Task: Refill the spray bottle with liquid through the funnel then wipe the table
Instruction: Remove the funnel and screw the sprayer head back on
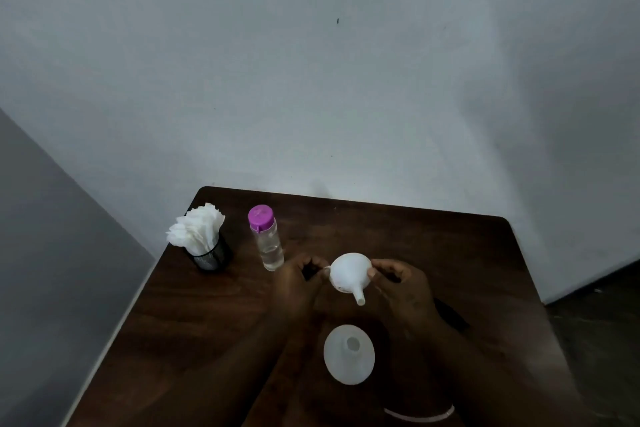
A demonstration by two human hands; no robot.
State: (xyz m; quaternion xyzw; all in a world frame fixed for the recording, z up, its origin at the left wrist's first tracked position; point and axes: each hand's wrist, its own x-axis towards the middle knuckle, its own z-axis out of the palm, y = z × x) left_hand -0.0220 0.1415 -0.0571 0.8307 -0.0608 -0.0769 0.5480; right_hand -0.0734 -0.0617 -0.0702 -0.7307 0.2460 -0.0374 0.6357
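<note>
We hold the task's thing between both hands. Our left hand (298, 282) pinches the left rim of the white plastic funnel (347, 273), and our right hand (398, 286) grips its right side, thumb on the bowl. Both are clamped on it, above the dark wooden bench (433, 246).

The funnel's long axis is tilted: bowl to the far side, spout pointing near and slightly right. Just near of the spout tip, apart from it, stands the translucent white spray bottle (349, 362), upright, its open neck facing up (no spray head on it). We judge that the coming move turns on this gap: the spout must swing upright and come down into that neck. Either hand seems equally close.

Further out, far left, stand a clear bottle with a purple cap (266, 241), holding liquid, and a black mesh cup of white tissues (207, 255).
</note>
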